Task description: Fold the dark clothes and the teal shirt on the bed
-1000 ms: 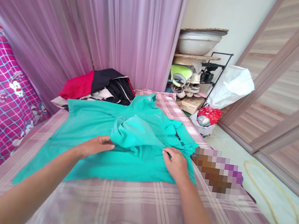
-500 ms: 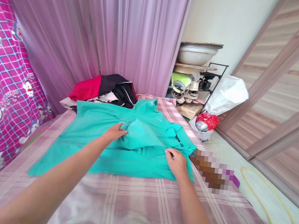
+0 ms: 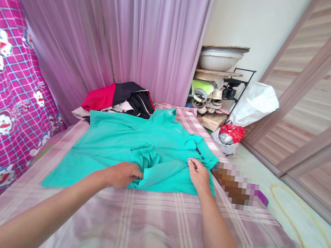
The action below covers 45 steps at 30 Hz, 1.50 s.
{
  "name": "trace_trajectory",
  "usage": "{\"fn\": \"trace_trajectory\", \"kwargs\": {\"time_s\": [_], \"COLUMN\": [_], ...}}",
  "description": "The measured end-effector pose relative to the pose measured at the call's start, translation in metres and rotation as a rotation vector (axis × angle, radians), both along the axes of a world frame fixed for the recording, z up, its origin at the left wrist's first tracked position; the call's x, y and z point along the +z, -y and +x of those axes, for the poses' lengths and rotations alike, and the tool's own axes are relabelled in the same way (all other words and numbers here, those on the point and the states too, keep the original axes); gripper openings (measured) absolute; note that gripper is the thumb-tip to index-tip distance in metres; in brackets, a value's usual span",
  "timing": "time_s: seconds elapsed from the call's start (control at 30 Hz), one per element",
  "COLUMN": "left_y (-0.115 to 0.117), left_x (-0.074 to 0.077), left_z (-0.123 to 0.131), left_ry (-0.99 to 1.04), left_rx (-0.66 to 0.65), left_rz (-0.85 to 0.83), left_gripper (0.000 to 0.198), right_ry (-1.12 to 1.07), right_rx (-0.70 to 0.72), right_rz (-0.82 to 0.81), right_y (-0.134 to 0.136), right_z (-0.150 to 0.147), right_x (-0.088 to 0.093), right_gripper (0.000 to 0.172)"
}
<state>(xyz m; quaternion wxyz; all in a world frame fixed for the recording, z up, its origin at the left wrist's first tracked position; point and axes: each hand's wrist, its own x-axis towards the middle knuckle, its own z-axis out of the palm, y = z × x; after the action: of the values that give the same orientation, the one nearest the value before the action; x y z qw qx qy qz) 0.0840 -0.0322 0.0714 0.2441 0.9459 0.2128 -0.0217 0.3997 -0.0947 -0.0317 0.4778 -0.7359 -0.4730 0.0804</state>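
Observation:
A teal jacket (image 3: 115,133) lies spread on the bed, its collar toward the curtain. One sleeve is folded across the body, and its gathered elastic cuff (image 3: 143,149) points to the left. Below that cuff, my left hand (image 3: 126,174) pinches the lower edge of the sleeve near the hem, fingertips partly hidden by the cloth. On the right, near the shoulder end of the sleeve, my right hand (image 3: 198,174) has thumb and finger closed on the teal fabric.
Red, black and white clothes (image 3: 119,99) are heaped behind the jacket. A plaid sheet (image 3: 138,227) covers the bed. A blurred-out object (image 3: 233,185) and a cable lie at the right edge. Beyond stand a shoe rack (image 3: 219,94), bags and a wardrobe (image 3: 321,88).
My left hand has come down and nearer to me, drawing the sleeve's lower edge toward the hem; the cuff now shows. My right hand has moved up slightly. The view has shifted a little.

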Motion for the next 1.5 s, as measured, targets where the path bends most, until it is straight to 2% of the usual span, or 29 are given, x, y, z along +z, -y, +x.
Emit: {"fn": "trace_trajectory", "kwargs": {"time_s": [0.07,0.13,0.2,0.27,0.37,0.43,0.5,0.57,0.63,0.67,0.73,0.83,0.93,1.03,1.1,1.17,1.27,1.37,1.43,1.5], "left_y": [0.018,0.034,0.044,0.045,0.029,0.011,-0.007,-0.016,-0.013,-0.007,0.008,0.027,0.027,0.019,0.016,0.014,0.010,-0.008,-0.026,-0.046], "left_x": [-0.008,-0.010,-0.003,0.008,0.024,0.025,0.015,-0.003,-0.022,-0.031,-0.043,-0.048,-0.046,-0.046,-0.047,-0.048,-0.045,-0.041,-0.041,-0.041], "left_z": [-0.002,-0.007,-0.015,-0.024,-0.028,-0.021,-0.007,0.011,0.028,0.034,0.041,0.041,0.038,0.038,0.039,0.035,0.015,-0.031,-0.072,-0.113], "left_ry": [-0.070,-0.096,-0.066,-0.010,0.125,0.250,0.301,0.201,0.083,0.046,0.024,0.023,-0.001,-0.003,0.054,0.141,0.254,0.302,0.252,0.101], "left_rx": [0.004,0.034,0.089,0.218,0.483,0.594,0.666,0.729,0.627,0.537,0.378,0.234,0.217,0.276,0.312,0.323,0.343,0.464,0.625,0.734], "left_rz": [0.159,0.223,0.181,0.118,0.171,0.284,0.332,0.207,0.057,0.040,0.076,0.143,0.101,-0.006,-0.072,-0.102,-0.078,0.003,0.167,0.268], "left_gripper": [0.025,0.027,0.038,0.039,0.039,0.048,0.066,0.079,0.075,0.073,0.069,0.066,0.073,0.074,0.071,0.067,0.054,0.048,0.045,0.042], "right_ry": [0.014,0.038,0.064,0.089,0.129,0.153,0.169,0.182,0.190,0.188,0.170,0.156,0.218,0.289,0.319,0.360,0.462,0.547,0.579,0.592], "right_rx": [0.008,0.024,0.040,0.049,0.049,0.049,0.046,0.044,0.042,0.040,0.033,0.015,0.036,0.170,0.282,0.364,0.368,0.313,0.303,0.301], "right_rz": [0.019,0.041,0.049,0.038,0.012,0.003,-0.008,-0.023,-0.034,-0.043,-0.078,-0.137,-0.098,-0.053,-0.081,-0.157,-0.415,-0.673,-0.728,-0.730], "right_y": [0.001,0.002,0.002,0.002,0.002,0.001,0.001,0.001,0.001,0.001,-0.002,-0.016,-0.045,-0.082,-0.104,-0.119,-0.127,-0.125,-0.123,-0.122], "right_z": [-0.002,-0.003,-0.003,-0.002,-0.001,-0.002,-0.003,-0.003,-0.002,0.000,0.004,0.006,-0.014,-0.058,-0.092,-0.117,-0.131,-0.125,-0.120,-0.118], "right_x": [0.001,0.002,0.002,0.001,0.001,0.000,0.000,-0.002,-0.003,-0.003,0.000,0.021,0.057,0.090,0.099,0.093,0.064,0.034,0.023,0.020], "right_gripper": [0.042,0.042,0.042,0.041,0.040,0.041,0.043,0.043,0.041,0.040,0.037,0.034,0.034,0.035,0.038,0.043,0.050,0.054,0.054,0.055]}}
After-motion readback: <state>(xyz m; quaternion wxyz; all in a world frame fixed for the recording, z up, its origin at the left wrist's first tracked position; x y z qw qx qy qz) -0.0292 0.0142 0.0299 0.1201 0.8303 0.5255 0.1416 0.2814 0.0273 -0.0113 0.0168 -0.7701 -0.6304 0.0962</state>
